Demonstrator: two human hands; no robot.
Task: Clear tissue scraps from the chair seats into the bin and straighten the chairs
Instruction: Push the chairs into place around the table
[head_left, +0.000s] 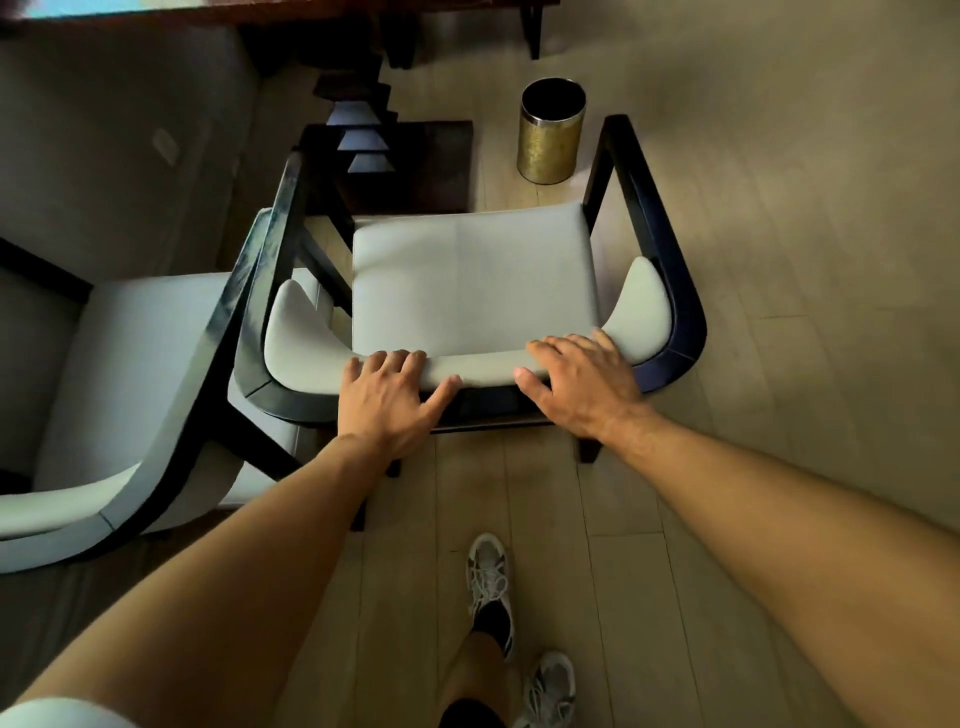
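Your left hand (387, 402) and right hand (576, 382) grasped the chair (472, 270) backrest at frame center, bin (551, 132) beyond.

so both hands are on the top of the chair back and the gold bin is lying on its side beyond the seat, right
Not quite. The head view shows the gold bin standing upright on the floor, its open mouth facing up. The rest holds: the left hand and right hand both rest on the top of the chair back, and the bin is beyond the seat.

A dark wooden stand (415, 156) rests on the pale plank floor (779, 208).
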